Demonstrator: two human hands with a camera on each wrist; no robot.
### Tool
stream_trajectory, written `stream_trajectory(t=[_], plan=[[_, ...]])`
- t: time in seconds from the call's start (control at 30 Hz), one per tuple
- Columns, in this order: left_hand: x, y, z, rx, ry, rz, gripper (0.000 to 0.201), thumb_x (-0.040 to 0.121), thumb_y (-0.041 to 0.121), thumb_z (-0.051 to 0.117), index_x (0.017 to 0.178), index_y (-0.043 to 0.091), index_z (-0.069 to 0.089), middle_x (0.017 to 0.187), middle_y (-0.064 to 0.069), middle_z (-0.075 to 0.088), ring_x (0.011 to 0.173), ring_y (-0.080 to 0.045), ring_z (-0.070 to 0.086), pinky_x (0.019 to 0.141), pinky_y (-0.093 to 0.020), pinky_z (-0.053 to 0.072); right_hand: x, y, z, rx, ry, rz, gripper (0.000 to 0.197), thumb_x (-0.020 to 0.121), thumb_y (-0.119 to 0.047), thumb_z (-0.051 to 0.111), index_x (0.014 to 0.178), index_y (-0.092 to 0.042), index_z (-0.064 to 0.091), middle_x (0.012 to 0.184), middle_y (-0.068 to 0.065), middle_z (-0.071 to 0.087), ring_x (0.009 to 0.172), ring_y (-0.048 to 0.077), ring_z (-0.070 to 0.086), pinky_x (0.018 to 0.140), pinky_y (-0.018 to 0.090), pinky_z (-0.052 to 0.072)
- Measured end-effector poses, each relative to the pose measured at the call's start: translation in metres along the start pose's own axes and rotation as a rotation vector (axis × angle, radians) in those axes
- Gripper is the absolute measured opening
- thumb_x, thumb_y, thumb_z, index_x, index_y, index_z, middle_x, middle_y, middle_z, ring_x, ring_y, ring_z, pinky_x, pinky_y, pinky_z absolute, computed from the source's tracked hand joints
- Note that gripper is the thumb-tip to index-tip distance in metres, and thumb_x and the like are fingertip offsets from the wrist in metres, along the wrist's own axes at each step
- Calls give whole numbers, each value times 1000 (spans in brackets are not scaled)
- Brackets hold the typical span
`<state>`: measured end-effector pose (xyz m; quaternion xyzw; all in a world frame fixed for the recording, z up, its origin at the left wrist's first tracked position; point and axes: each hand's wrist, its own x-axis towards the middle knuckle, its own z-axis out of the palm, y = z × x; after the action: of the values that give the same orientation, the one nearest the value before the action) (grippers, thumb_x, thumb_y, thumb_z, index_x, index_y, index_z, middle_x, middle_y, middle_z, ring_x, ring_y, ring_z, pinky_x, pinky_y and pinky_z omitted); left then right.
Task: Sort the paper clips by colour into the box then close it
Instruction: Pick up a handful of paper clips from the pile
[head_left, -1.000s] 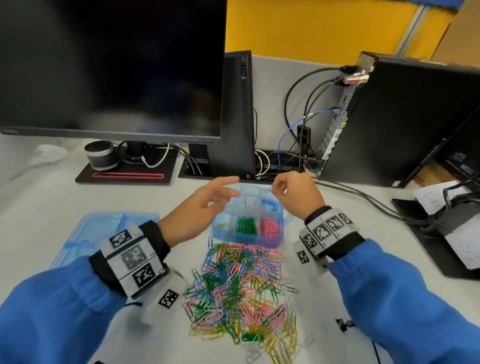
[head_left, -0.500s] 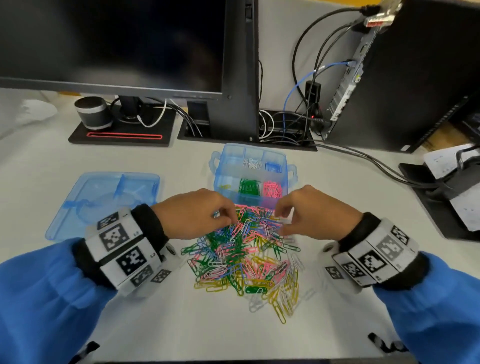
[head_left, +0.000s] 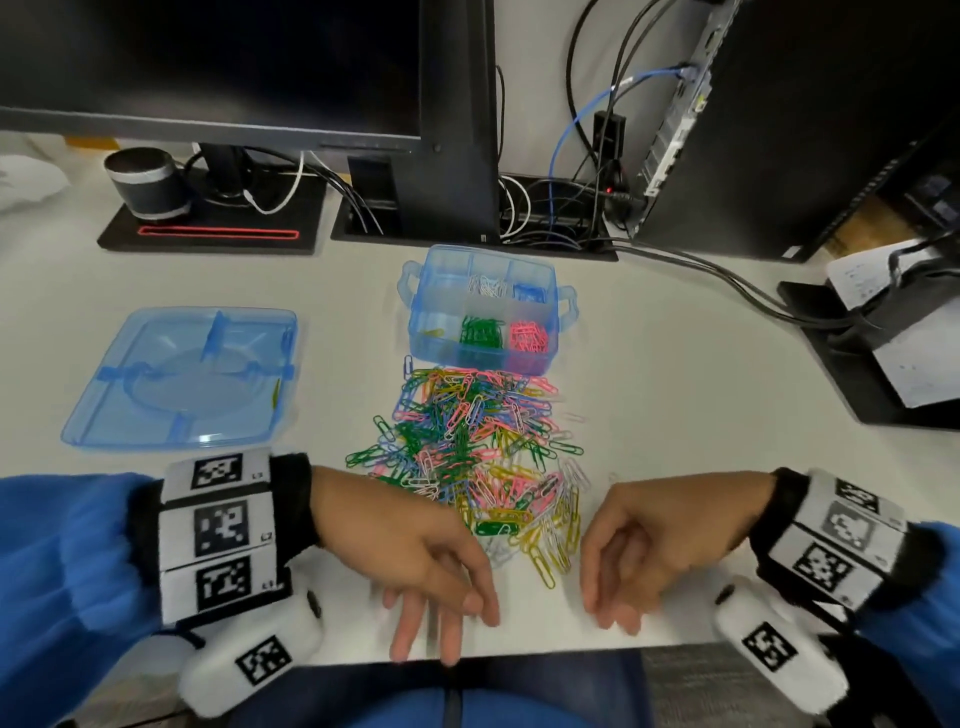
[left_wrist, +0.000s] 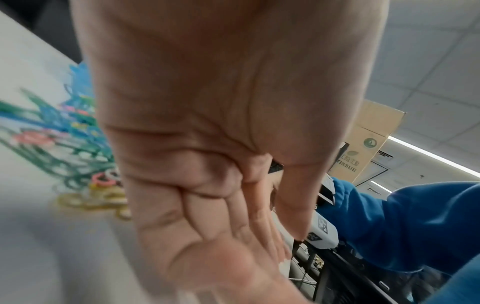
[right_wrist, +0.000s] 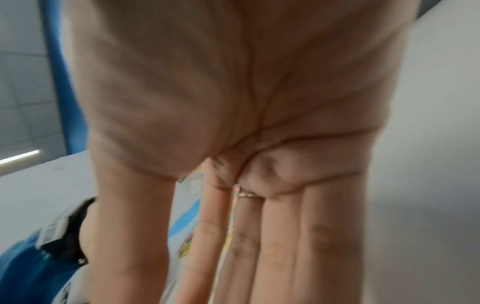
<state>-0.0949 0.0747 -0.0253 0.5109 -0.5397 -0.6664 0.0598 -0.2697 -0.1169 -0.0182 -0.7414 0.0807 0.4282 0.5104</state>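
A clear blue compartment box (head_left: 558, 332) stands open on the white desk, with white, blue, green and pink clips in separate cells. Its blue lid (head_left: 182, 379) lies flat to the left. A mixed pile of coloured paper clips (head_left: 467, 457) spreads in front of the box. My left hand (head_left: 441, 623) rests at the desk's front edge below the pile, fingers straight and holding nothing. My right hand (head_left: 613, 608) lies just right of it, fingers relaxed and empty. The left wrist view shows a bare palm (left_wrist: 207, 123) beside the blurred clips (left_wrist: 64, 144). The right wrist view shows straight fingers (right_wrist: 272, 246).
A monitor (head_left: 208, 62) on its stand and a small speaker (head_left: 148, 182) sit at the back left. A black computer case (head_left: 805, 130) with cables (head_left: 701, 265) stands at the back right. Papers on a black tray (head_left: 893, 332) lie at the right.
Both hands have pulled back from the clip pile to the desk's front edge. Their fingers have gone from pinching to relaxed.
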Motion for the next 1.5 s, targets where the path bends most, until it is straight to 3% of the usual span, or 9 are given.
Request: stream_trajectory(t=[0.17, 0.4, 0.47, 0.57, 0.63, 0.77, 0.93, 1.2, 1.5], plan=[[20, 5, -3, -65, 194, 29, 30, 102, 15, 42, 130, 8, 53, 110, -5, 68, 71, -3, 66, 57, -16, 40, 20, 0, -8, 70, 61, -40, 21, 87, 0, 64, 107, -7, 66, 90, 5, 71, 75, 19, 71, 68, 24, 54], [0, 12, -18, -49, 599, 79, 22, 97, 17, 52, 118, 17, 61, 94, 3, 69, 67, -4, 60, 52, -15, 40, 14, -16, -30, -93, 440, -160, 5, 84, -7, 71, 89, -8, 70, 76, 11, 67, 64, 14, 62, 56, 18, 49], [-20, 6, -34, 93, 859, 101, 23, 94, 24, 57, 117, 27, 61, 105, 8, 63, 85, 0, 58, 67, -12, 43, 0, -11, -42, -266, 661, -161, 6, 82, -15, 75, 83, -16, 69, 74, 5, 68, 62, 15, 61, 54, 16, 46], [-40, -12, -67, 390, 1178, -10, 42, 93, 25, 60, 134, 27, 49, 134, 1, 41, 124, -14, 40, 103, -31, 35, -11, -4, -63, -506, 994, -116, 20, 80, -21, 76, 95, -27, 64, 89, -5, 64, 68, 13, 63, 63, 17, 42], [-41, -19, -84, 576, 1149, -77, 50, 94, 25, 57, 142, 23, 42, 148, -2, 33, 135, -24, 27, 114, -39, 24, -10, -3, -75, -577, 1051, -111, 31, 84, -21, 72, 113, -26, 61, 106, -3, 60, 75, 12, 64, 68, 12, 41], [-34, -19, -87, 639, 897, -207, 57, 99, 33, 47, 150, 25, 26, 157, 6, 24, 143, -17, 15, 116, -32, 14, -6, 3, -79, -634, 881, 50, 51, 89, -28, 65, 136, -28, 49, 130, -2, 50, 101, 14, 58, 82, 19, 41], [-29, -22, -62, 561, 875, -129, 56, 100, 30, 47, 150, 29, 23, 154, 9, 29, 140, -9, 26, 107, -15, 17, -12, 21, -54, -558, 808, 161, 63, 85, -34, 68, 141, -24, 43, 128, 1, 44, 106, 11, 50, 81, 13, 36], [-33, -23, -39, 475, 876, -89, 52, 99, 30, 48, 147, 32, 28, 150, 14, 33, 133, 1, 32, 97, -4, 18, -21, 18, -12, -500, 738, 291, 54, 73, -38, 78, 115, -23, 48, 96, -3, 53, 71, 4, 50, 70, 24, 44], [-33, -19, -43, 458, 885, -115, 50, 98, 34, 48, 146, 29, 35, 149, 13, 36, 135, -3, 35, 101, -10, 21, 8, -10, -8, -543, 799, 115, 24, 72, -17, 77, 86, -14, 58, 77, -1, 62, 64, 11, 52, 69, 31, 48]])
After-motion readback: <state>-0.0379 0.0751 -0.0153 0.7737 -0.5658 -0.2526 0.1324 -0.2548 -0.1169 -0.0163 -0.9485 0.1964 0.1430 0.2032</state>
